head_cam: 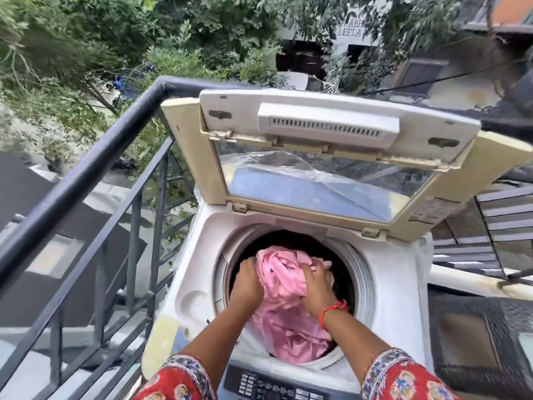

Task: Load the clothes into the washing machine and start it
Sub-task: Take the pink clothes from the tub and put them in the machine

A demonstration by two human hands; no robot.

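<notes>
A white top-loading washing machine stands in front of me with its folding lid raised. A pink cloth fills the round drum opening and spills toward the near rim. My left hand grips the cloth's left side, over the drum. My right hand, with a red thread at the wrist, clutches the cloth's right side. Both hands are inside the opening's edge. The dark control panel with its buttons sits at the machine's near edge, between my forearms.
A black metal railing runs close along the machine's left side, with trees and a drop beyond it. Dark metal stairs rise at the right. A dark mat or grate lies to the right of the machine.
</notes>
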